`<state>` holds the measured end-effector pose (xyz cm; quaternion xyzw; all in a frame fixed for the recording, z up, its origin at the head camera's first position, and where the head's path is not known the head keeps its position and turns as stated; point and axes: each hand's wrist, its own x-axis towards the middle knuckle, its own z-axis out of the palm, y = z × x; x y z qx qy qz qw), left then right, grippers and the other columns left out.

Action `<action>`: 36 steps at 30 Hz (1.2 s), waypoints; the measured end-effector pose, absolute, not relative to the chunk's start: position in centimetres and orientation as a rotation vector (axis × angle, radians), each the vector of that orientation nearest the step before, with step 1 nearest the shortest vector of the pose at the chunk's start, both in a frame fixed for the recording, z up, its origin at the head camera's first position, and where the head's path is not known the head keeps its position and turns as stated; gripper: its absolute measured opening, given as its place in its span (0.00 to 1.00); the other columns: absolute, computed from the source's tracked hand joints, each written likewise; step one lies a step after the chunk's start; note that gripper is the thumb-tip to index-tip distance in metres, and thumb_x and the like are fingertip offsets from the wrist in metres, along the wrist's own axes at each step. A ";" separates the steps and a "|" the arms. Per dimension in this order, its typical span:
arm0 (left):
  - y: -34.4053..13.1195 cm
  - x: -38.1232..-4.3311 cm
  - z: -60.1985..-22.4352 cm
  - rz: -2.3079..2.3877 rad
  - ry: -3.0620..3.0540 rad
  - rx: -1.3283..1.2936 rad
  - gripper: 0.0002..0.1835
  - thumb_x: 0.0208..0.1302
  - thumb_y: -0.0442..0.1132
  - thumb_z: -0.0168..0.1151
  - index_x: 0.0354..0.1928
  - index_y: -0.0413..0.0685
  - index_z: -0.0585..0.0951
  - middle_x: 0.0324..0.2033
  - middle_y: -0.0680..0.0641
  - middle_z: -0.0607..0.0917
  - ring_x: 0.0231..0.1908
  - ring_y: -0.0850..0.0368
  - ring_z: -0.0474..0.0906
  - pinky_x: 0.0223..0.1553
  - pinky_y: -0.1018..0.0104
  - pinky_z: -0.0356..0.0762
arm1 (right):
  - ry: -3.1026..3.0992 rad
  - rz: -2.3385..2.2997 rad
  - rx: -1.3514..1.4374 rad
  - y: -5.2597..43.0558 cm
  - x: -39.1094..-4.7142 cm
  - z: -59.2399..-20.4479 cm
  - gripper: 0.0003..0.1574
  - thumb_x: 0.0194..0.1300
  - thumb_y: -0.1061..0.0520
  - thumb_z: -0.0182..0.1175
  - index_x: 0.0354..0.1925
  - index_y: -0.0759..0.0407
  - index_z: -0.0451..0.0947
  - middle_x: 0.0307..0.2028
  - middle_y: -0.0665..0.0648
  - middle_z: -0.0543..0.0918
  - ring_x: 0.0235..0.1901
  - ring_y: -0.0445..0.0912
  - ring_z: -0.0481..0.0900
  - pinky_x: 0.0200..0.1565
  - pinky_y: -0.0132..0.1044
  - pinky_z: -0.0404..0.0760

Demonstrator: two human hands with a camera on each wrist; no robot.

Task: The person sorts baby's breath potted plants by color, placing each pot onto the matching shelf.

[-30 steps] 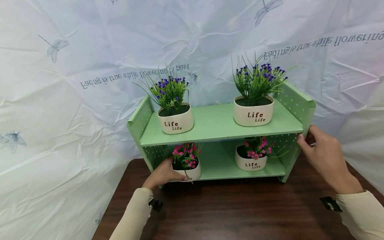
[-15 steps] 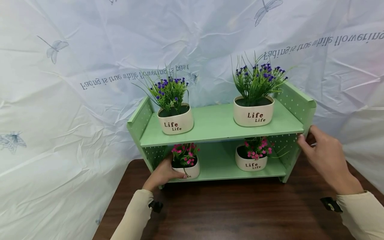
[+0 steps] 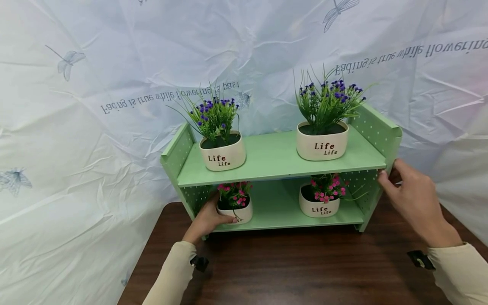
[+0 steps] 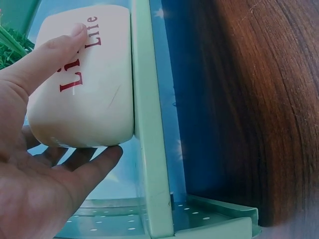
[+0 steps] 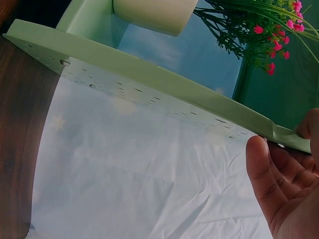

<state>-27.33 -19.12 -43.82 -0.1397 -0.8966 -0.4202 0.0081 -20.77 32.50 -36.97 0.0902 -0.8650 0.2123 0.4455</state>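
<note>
My left hand (image 3: 207, 217) grips a cream oval flowerpot (image 3: 244, 211) with pink flowers at the left end of the lower shelf. In the left wrist view, the thumb lies across the lettering on the front of this pot (image 4: 107, 109), and the fingers reach round its side. Its base is right at the front lip of the green two-tier shelf rack (image 3: 270, 156). At the other end, my right hand (image 3: 415, 201) pinches the front edge of the rack's right side panel (image 5: 199, 102), thumb inside and fingers outside.
Two pots with purple flowers, one left (image 3: 225, 156) and one right (image 3: 322, 146), stand on the upper shelf. Another pink-flowered pot (image 3: 319, 208) sits lower right. The rack stands on a dark wooden table (image 3: 297, 267) before a printed white cloth (image 3: 263, 51).
My left hand has shifted the pink-flowered pot slightly back and left on the lower shelf. The right hand keeps its hold on the side panel.
</note>
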 end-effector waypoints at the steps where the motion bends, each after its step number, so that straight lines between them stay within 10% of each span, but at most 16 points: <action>1: -19.1 -27.3 -43.9 -1.313 -2.795 -0.440 0.65 0.51 0.50 0.87 0.84 0.46 0.55 0.81 0.42 0.59 0.79 0.41 0.59 0.73 0.39 0.66 | -2.143 0.526 0.223 32.5 -20.8 -37.0 0.06 0.61 0.65 0.65 0.33 0.61 0.75 0.24 0.63 0.84 0.19 0.40 0.71 0.20 0.32 0.62; 27: -19.0 -27.4 -44.2 -1.343 -2.744 -0.435 0.60 0.52 0.49 0.86 0.83 0.46 0.60 0.78 0.42 0.64 0.74 0.42 0.65 0.72 0.40 0.67 | -2.164 0.537 0.222 32.4 -20.6 -37.0 0.04 0.65 0.62 0.63 0.36 0.61 0.76 0.26 0.63 0.85 0.20 0.54 0.78 0.20 0.39 0.65; 36: -18.9 -27.4 -44.3 -1.329 -2.762 -0.395 0.61 0.53 0.50 0.86 0.83 0.43 0.59 0.79 0.40 0.62 0.77 0.40 0.61 0.73 0.40 0.64 | -2.171 0.544 0.225 32.5 -20.7 -37.0 0.04 0.64 0.63 0.64 0.35 0.60 0.76 0.26 0.63 0.85 0.21 0.39 0.73 0.22 0.30 0.64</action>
